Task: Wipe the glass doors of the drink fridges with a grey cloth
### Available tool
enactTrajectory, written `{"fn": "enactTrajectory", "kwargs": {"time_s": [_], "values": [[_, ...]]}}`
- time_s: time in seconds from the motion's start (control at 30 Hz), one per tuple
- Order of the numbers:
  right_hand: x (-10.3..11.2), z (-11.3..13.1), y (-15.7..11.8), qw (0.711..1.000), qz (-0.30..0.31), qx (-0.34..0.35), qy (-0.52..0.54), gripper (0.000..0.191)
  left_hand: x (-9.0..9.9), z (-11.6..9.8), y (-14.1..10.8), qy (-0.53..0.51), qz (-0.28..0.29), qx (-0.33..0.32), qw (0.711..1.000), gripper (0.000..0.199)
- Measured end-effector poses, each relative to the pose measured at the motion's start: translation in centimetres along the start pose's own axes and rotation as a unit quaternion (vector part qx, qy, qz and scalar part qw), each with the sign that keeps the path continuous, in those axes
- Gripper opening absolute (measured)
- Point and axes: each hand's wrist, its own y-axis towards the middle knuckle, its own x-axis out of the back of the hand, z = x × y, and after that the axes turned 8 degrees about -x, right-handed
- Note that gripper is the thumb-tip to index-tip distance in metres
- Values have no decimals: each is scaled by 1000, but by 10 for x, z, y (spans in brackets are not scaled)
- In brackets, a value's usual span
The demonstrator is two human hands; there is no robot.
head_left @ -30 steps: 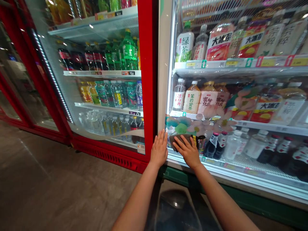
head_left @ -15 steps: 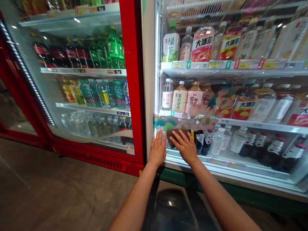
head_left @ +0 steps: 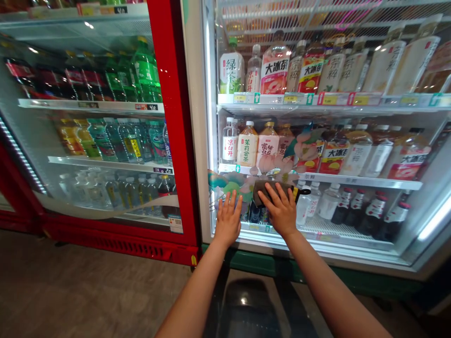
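Left hand (head_left: 228,223): arm stretched forward, palm toward the glass door (head_left: 289,112), fingers loosely spread, released — contact unclear.
Right hand (head_left: 281,213): arm reaching forward, laid over the grey cloth (head_left: 260,188), fingers fanned, unclenched.
Grey cloth: beneath right hand, at the flower decal's (head_left: 271,165) lower edge — black loop (head_left: 305,191) pointing right.

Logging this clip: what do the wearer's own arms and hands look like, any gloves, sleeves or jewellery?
Both the left hand and the right hand are bare, with no gloves and no rings that I can make out. The left forearm and right forearm show no sleeve, watch or bracelet, and no visible markings.
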Motion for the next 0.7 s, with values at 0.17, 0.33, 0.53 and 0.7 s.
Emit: {"fn": "enactTrajectory", "kwargs": {"time_s": [0.17,0.33,0.53,0.7], "values": [[8,-24,-23,999,-41,-26,-4,64,-5,-16,16,-12,-24,-9,1000,93],[11,-28,-25,999,17,40,-9,64,-9,-35,28,-10,-38,-38,999,93],[18,-55,-27,999,-33,-32,-27,65,-10,-42,35,-8,-33,-67,997,98],[17,-52,-39,999,-18,23,-34,61,-12,-46,39,-16,-37,-75,996,98]]}}
